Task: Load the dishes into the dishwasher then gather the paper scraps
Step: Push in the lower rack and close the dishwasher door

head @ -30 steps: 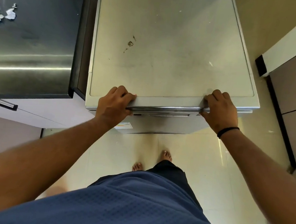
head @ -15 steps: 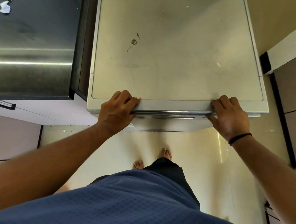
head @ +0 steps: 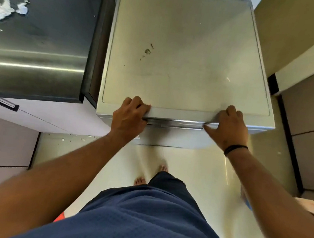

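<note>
Steel dishwasher (head: 187,64), no legible writing

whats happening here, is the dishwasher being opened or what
A person stands at the dishwasher, left hand and right hand both gripping the metal handle along its front top edge. The door looks shut or nearly so. Paper scraps lie ungathered on the steel counter to the left.
</note>
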The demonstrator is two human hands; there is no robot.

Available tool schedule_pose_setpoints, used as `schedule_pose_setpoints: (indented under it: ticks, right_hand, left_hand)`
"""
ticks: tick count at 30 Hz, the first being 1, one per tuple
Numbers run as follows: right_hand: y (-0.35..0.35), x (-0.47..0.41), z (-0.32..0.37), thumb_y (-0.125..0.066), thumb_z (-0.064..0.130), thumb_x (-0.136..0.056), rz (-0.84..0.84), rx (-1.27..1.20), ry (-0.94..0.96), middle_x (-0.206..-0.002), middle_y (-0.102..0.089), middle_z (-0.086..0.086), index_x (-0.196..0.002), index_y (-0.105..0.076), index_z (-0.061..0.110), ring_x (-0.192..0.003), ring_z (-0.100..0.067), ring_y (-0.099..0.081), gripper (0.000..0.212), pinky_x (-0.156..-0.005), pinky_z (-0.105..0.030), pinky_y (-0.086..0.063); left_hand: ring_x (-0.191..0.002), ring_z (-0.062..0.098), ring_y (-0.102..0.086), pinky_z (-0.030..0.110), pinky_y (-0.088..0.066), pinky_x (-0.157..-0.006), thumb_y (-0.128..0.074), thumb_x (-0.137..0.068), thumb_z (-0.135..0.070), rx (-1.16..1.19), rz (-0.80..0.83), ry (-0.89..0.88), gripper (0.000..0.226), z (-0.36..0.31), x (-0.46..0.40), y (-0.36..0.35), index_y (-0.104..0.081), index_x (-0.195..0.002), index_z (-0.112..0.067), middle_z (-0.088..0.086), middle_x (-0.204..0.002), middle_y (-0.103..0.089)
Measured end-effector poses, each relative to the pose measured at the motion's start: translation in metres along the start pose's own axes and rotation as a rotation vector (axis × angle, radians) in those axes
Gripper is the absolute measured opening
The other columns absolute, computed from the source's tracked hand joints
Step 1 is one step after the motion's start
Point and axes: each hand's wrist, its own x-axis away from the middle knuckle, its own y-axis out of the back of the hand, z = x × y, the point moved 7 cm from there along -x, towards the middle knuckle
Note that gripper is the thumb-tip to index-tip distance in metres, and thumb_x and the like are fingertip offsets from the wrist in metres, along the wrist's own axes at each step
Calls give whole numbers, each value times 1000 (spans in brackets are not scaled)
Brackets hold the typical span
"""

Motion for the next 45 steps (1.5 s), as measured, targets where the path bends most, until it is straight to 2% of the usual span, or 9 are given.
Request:
schedule_pose_setpoints:
  ticks: [3, 7, 12, 16, 25, 32, 37, 40, 45]
  right_hand:
    - [-2, 10, 6, -72, 60, -78, -14, -54, -63, -108, -48, -15, -91, -60, 5, -102, -36, -46, 58, -69, -44, -51]
    - [-6, 6, 25, -56, 63, -85, -153, -207, -63, -99, -54, -15, -85, -65, 10, -92, -38, -52, 54, -81, -43, -46]
    - [-2, -39, 90, -81, 35, -80, -113, -433, 74, -112, -57, -15, -104, -70, 8, -105, -38, -52, 38, -87, -47, -51]
    - [32, -95, 147, -81, 36, -80, -71, -462, 219, -117, -58, -12, -113, -69, 10, -112, -33, -51, 44, -89, -40, -48]
    - [130, -204, 271, -73, 42, -86, -213, -436, 468, -120, -58, -6, -120, -66, 14, -113, -25, -51, 45, -88, -35, -50]
    - [208, -290, 361, -73, 39, -87, -374, -402, 519, -136, -52, -10, -132, -58, 10, -127, -28, -49, 56, -98, -42, -50]
    - [240, -348, 410, -68, 44, -90, -405, -335, 505, -155, -38, -14, -147, -42, 10, -145, -28, -34, 71, -115, -42, -38]
    - [250, -377, 430, -65, 50, -90, -430, -279, 484, -161, -28, -14, -151, -35, 10, -150, -28, -26, 79, -119, -39, -30]
    - [258, -419, 450, -67, 51, -88, -474, -202, 457, -163, -24, -14, -151, -33, 10, -151, -29, -24, 83, -120, -42, -32]
  left_hand:
    - [-93, 24, -55, 28, -40, -58, -88, -71, -38, 44, 47, 69, 43, -1, -4, 3, -73, -105, -19, 0, -101, -58]
    - [-101, 20, -57, 31, -49, -69, -81, -77, -53, 116, 116, 140, 46, 1, -9, 5, -72, -110, -22, -3, -106, -61]
    - [-110, 17, -59, 36, -54, -87, -76, -82, -55, 199, 28, 203, 52, 18, -26, 37, -69, -124, -23, -4, -117, -64]
    - [-116, 16, -57, 37, -55, -92, -73, -83, -57, 169, -133, 198, 59, 43, -59, 80, -64, -130, -23, -3, -126, -62]
    - [-153, 23, -19, 46, -25, -121, -68, -79, -70, 138, -307, 203, 98, 127, -162, 174, -29, -157, -27, 3, -166, -22]
    - [-157, 22, -4, 55, -23, -123, -66, -76, -76, 77, -408, 64, 109, 201, -265, 248, -16, -160, -26, 3, -170, -7]
    - [-157, 26, -3, 57, -24, -122, -61, -78, -76, -15, -462, -63, 112, 237, -346, 284, -14, -161, -19, 6, -171, -3]
    - [-157, 26, 4, 56, -14, -125, -65, -76, -77, -67, -423, -52, 119, 259, -398, 302, -6, -162, -20, 5, -171, 6]
    - [-155, 29, 18, 67, -6, -121, -72, -67, -78, -140, -398, 33, 132, 294, -469, 327, 8, -161, -31, 3, -169, 19]
